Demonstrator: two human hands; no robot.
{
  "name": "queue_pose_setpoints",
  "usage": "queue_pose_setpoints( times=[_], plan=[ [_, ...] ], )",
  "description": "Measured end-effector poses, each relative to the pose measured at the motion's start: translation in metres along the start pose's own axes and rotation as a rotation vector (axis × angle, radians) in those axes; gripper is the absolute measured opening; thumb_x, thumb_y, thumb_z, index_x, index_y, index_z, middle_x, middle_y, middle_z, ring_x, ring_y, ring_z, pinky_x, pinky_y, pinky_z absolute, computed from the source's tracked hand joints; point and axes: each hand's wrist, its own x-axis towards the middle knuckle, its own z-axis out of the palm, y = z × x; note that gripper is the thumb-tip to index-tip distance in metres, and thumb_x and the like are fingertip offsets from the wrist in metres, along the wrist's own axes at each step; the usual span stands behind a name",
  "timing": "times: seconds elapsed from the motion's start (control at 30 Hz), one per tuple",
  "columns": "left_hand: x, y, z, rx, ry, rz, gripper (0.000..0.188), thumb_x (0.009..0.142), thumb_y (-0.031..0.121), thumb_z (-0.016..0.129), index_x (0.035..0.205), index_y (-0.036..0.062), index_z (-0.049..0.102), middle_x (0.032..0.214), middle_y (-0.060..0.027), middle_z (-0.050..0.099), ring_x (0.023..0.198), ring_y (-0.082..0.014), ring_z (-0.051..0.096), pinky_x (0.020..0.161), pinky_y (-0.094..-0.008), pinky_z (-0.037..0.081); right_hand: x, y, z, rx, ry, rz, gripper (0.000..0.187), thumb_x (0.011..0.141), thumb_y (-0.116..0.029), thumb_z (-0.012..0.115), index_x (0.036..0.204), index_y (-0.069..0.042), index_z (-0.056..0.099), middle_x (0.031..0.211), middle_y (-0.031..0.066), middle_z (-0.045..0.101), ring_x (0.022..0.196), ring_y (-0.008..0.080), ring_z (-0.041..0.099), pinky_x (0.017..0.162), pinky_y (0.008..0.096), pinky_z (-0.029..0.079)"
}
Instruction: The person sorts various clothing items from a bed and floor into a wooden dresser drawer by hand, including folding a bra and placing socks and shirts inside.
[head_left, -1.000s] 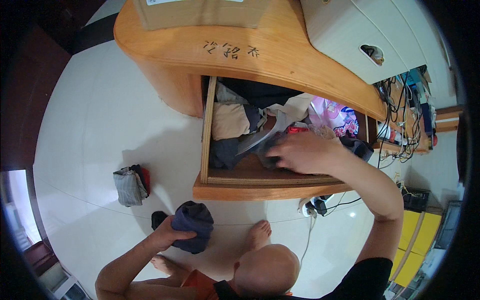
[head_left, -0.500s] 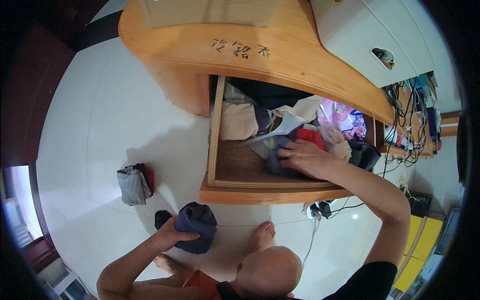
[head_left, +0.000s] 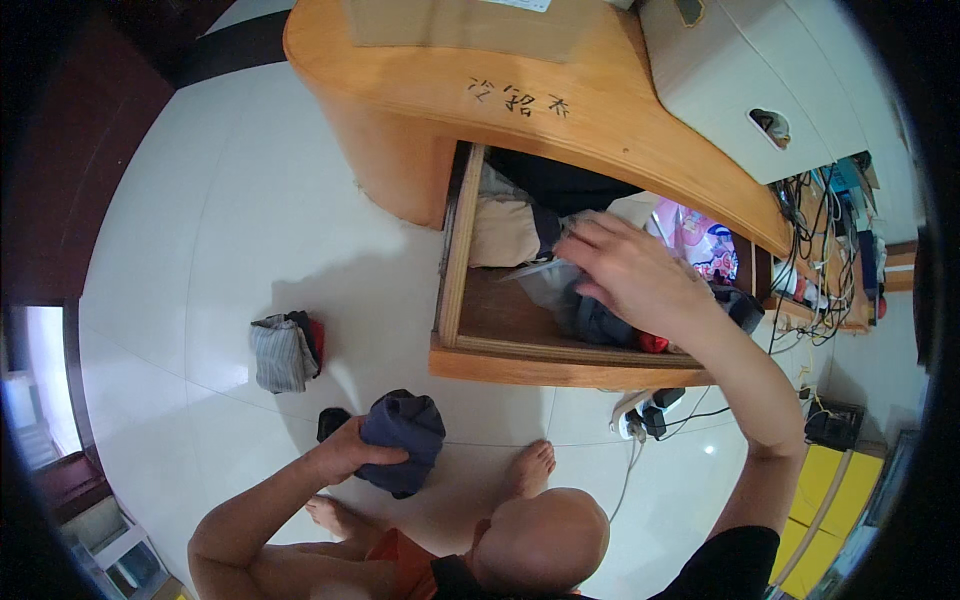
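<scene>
My left hand [head_left: 345,450] grips a dark blue bundle of folded cloth [head_left: 403,440], holding it above the floor with the thumb across it. My right hand [head_left: 625,270] reaches into the open drawer [head_left: 560,366], fingers apart, over a translucent plastic bag [head_left: 548,288]. Whether the fingertips touch the bag cannot be made out. Below that hand lie dark blue-grey cloth [head_left: 598,322] and a bit of red cloth [head_left: 653,342]. A beige folded cloth [head_left: 503,233] sits at the drawer's left, with black cloth [head_left: 560,182] behind it.
A pink and purple package [head_left: 695,235] lies in the drawer's right part. On the floor at left is a grey striped folded cloth [head_left: 283,355]. A power strip [head_left: 632,415] stands below the drawer. Tangled cables [head_left: 815,240] hang at right. A cardboard box [head_left: 470,28] rests on the desk.
My right hand has moved away from the drawer's front toward its middle. The red cloth now shows nearer the front edge. My left hand still holds the blue bundle. The view has shifted slightly.
</scene>
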Motion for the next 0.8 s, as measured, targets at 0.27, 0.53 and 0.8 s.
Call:
queue_pose_setpoints(
  times=[0.27, 0.53, 0.8],
  plan=[
    [-0.004, 0.003, 0.004, 0.056, 0.007, -0.003, 0.053, 0.064, 0.015, 0.075, 0.109, 0.0006, 0.052, 0.102, -0.0092, 0.059, 0.094, -0.0181, 0.055, 0.089, -0.0317, 0.042, -0.054, 0.045, 0.073, -0.160, -0.073, 0.023, 0.020, 0.069, -0.006, 0.050, 0.085, -0.008, 0.061, 0.090, 0.0088, 0.059, 0.090, 0.0256, 0.054, 0.083, 0.0356, 0.042],
    [-0.057, 0.089, 0.030, 0.684, -0.240, 0.204, 0.062, 0.058, 0.022, 0.079, 0.109, 0.0000, 0.053, 0.101, -0.0099, 0.059, 0.094, -0.0191, 0.054, 0.088, -0.0311, 0.040, -0.069, 0.089, 0.066, 0.546, 0.166, 0.414, 0.017, 0.083, -0.005, 0.046, 0.096, 0.002, 0.054, 0.078, 0.0180, 0.058, 0.075, 0.0284, 0.057, 0.072, 0.0335, 0.045],
    [0.011, 0.200, 0.142, 0.870, 0.222, 0.651, 0.053, 0.067, 0.028, 0.069, 0.106, -0.0029, 0.052, 0.093, -0.0171, 0.060, 0.085, -0.0233, 0.060, 0.077, -0.0303, 0.046, -0.079, 0.095, 0.065, 0.455, 0.116, 0.419, 0.030, 0.076, -0.004, 0.048, 0.106, -0.002, 0.050, 0.085, 0.0259, 0.057, 0.084, 0.0386, 0.055, 0.074, 0.0427, 0.044]
  ],
)
